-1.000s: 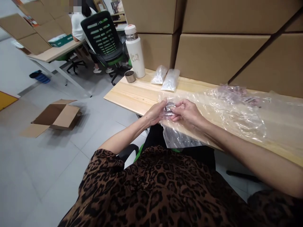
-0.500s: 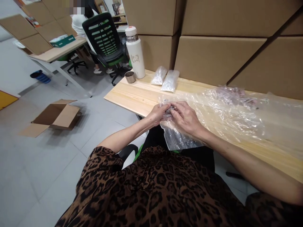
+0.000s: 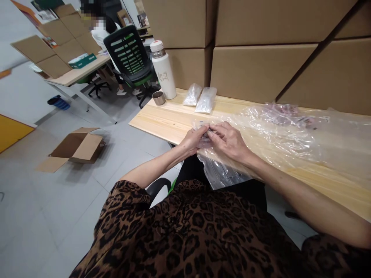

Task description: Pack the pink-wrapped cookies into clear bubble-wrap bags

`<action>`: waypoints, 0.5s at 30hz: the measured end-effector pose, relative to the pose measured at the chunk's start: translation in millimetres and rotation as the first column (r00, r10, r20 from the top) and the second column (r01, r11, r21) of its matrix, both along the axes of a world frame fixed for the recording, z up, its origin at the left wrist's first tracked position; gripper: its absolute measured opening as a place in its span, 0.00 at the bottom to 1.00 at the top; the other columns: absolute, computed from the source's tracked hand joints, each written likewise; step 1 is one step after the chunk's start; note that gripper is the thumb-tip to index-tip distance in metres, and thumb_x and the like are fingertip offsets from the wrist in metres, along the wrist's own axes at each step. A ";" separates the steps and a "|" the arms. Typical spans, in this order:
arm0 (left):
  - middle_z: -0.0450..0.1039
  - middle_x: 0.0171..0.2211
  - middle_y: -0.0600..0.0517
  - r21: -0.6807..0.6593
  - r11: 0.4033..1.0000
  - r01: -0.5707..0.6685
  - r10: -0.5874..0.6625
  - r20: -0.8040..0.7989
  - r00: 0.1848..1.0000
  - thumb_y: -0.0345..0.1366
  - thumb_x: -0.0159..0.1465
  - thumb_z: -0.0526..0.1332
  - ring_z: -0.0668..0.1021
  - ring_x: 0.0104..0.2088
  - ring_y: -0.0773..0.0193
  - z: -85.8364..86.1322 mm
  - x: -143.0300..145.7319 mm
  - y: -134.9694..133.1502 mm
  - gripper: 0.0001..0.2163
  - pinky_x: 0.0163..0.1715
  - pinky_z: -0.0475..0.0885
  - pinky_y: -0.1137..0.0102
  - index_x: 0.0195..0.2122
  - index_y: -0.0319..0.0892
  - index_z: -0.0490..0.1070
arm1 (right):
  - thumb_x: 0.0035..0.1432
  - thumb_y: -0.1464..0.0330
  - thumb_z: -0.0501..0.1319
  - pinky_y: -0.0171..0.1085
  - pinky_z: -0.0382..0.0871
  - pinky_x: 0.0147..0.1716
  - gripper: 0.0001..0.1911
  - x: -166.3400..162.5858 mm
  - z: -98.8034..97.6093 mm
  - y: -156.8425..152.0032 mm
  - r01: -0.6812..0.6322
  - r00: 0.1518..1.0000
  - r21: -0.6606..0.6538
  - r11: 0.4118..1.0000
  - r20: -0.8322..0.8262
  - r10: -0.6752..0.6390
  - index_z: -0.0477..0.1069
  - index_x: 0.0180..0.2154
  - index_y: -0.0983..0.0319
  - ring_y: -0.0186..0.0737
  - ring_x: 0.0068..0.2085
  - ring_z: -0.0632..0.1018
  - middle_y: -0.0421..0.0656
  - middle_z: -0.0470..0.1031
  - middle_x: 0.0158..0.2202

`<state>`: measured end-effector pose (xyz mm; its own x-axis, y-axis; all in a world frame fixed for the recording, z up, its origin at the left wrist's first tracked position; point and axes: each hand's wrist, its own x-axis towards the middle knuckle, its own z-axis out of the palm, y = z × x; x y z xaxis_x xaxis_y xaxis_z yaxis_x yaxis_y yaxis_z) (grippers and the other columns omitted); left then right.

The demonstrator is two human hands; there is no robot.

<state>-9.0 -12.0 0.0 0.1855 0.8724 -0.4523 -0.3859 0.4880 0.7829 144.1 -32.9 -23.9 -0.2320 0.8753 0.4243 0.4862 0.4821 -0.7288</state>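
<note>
My left hand (image 3: 193, 139) is closed on a small clear plastic bag (image 3: 205, 142) at the front edge of the table. Against it, my right hand (image 3: 228, 139) pinches at the same bag with thumb and fingertips; what lies between the fingers is mostly hidden. A clear plastic sheet (image 3: 222, 172) hangs below my hands over the table edge and my lap. To the right, a large crumpled clear plastic bag (image 3: 292, 141) with faint pinkish print spreads over the wooden table (image 3: 156, 119). Two small filled clear packets (image 3: 206, 99) lie beyond my hands.
A white thermos bottle (image 3: 164, 73) and a metal cup (image 3: 159, 98) stand at the table's left end. Stacked cardboard boxes (image 3: 261, 73) wall the back. An open carton (image 3: 87, 146) lies on the floor. Behind an office chair (image 3: 127, 58), a person in white sits at another desk.
The view has shifted slightly, so the background sits lower and further right at the left side. Both hands stay together on the plastic bag, with only slight finger movement.
</note>
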 end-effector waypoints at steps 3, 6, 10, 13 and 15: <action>0.79 0.28 0.50 -0.056 0.998 0.004 -0.001 0.041 0.999 0.31 0.71 0.67 0.80 0.29 0.66 1.1 2.4 2.3 0.08 0.44 0.79 0.66 0.33 0.36 0.78 | 0.68 0.60 0.61 0.61 0.78 0.56 0.14 3.9 2.0 -2.3 -0.027 0.997 -0.021 0.999 0.065 0.029 0.78 0.50 0.57 0.56 0.52 0.78 0.51 0.76 0.47; 0.78 0.28 0.51 -0.090 0.995 0.041 -0.036 0.064 0.997 0.30 0.71 0.67 0.79 0.29 0.67 0.8 5.8 5.5 0.09 0.46 0.77 0.68 0.31 0.37 0.77 | 0.64 0.63 0.62 0.64 0.74 0.61 0.17 2.8 0.2 -6.8 -0.006 0.988 0.023 1.000 0.151 0.002 0.75 0.53 0.58 0.59 0.56 0.75 0.54 0.74 0.52; 0.80 0.30 0.49 -0.091 0.991 0.098 -0.093 0.055 0.994 0.37 0.74 0.64 0.81 0.32 0.65 5.0 10.1 4.6 0.13 0.47 0.78 0.68 0.32 0.38 0.78 | 0.63 0.61 0.63 0.67 0.72 0.60 0.17 1.6 -4.6 -8.4 0.032 0.967 0.095 0.995 0.250 -0.055 0.74 0.51 0.61 0.61 0.55 0.72 0.56 0.71 0.51; 0.83 0.35 0.42 -0.087 0.972 0.219 -0.212 0.084 0.974 0.56 0.75 0.58 0.85 0.40 0.55 11.2 7.4 1.3 0.25 0.48 0.80 0.62 0.40 0.37 0.81 | 0.65 0.57 0.63 0.64 0.73 0.58 0.17 6.9 -6.2 -6.2 0.056 0.974 0.087 0.995 0.213 -0.073 0.75 0.50 0.60 0.59 0.53 0.72 0.54 0.71 0.49; 0.84 0.36 0.39 -0.068 0.958 0.280 -0.273 0.097 0.957 0.65 0.73 0.54 0.86 0.44 0.50 15.1 1.9 -0.3 0.33 0.49 0.81 0.59 0.46 0.37 0.81 | 0.68 0.55 0.61 0.61 0.75 0.56 0.17 13.0 -6.1 -5.0 0.086 0.986 0.049 0.995 0.139 -0.092 0.76 0.50 0.59 0.56 0.50 0.74 0.53 0.72 0.47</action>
<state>-7.0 -12.3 15.2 0.4552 0.7433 -0.4903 -0.2913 0.6446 0.7068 157.1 -37.9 -30.1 -0.2139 0.8771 0.4300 0.6247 0.4613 -0.6301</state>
